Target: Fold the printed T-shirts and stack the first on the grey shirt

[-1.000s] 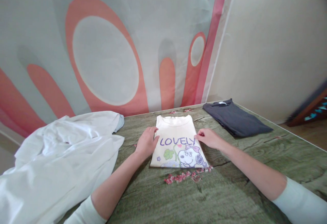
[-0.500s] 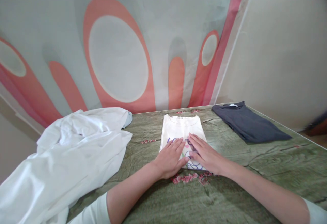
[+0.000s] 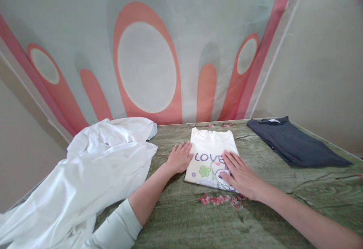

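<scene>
A cream T-shirt [image 3: 211, 147], folded into a rectangle, lies face up in the middle of the table with its neckline at the far end. Purple "LOVE" lettering and a flower print show on its front. My right hand [image 3: 238, 173] lies flat on the shirt's right side, fingers stretched, covering part of the print. At the shirt's left edge is my left hand [image 3: 180, 158], palm down with its fingers spread; the thumb side touches the edge or lies right beside it. Neither hand grasps anything.
A rumpled pile of white clothing [image 3: 113, 169] spreads over the table's left side. On the right, a folded dark grey garment [image 3: 295, 143] lies near the far edge. The wood-patterned table [image 3: 176, 218] meets a wall with a pink and orange design [image 3: 147, 67] behind.
My left hand has slid left from the shirt's print to its left edge, uncovering the lettering. My right hand stays on the right side. The view has turned a little left.
</scene>
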Demonstrator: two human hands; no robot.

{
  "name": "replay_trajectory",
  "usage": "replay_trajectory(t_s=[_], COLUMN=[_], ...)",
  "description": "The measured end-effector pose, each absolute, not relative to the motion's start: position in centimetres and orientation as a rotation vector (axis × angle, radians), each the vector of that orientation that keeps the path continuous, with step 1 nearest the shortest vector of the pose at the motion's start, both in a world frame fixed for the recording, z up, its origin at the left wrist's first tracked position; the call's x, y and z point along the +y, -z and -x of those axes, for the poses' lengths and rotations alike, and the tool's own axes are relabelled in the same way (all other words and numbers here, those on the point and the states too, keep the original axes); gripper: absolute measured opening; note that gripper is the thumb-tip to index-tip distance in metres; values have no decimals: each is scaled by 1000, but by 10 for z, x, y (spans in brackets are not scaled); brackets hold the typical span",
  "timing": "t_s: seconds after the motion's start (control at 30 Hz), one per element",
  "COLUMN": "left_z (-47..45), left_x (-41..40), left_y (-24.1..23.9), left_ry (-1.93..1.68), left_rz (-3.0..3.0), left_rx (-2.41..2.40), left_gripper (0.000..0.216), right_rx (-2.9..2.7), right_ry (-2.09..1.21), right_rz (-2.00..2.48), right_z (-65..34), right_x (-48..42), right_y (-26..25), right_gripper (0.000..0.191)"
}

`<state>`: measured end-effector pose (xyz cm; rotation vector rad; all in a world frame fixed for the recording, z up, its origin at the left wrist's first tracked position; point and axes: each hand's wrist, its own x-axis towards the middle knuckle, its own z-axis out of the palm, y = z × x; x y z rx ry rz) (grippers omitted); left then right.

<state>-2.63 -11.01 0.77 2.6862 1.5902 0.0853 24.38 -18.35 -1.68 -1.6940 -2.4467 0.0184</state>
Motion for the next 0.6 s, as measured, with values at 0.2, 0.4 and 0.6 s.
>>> replay_trajectory(t_s=[0.2,0.4,0.6], left_z=[40,29,26], left_x=[-99,-103,-109], left_y=[-1,-10,-15], left_ry=[-259,-466,-262], left_rz=[-2589,-2669,-2773], left_rx=[1792,1553,1331], left_gripper=[44,41,43], right_rx=[-2487,-2501,-2472], right_ry=[-17,-33,-47], right_rz=[1688,1674,1642], right_z=[-248,-249,-250], right_x=[-181,-182,-181], right_y=[14,10,11], right_gripper=[76,76,73])
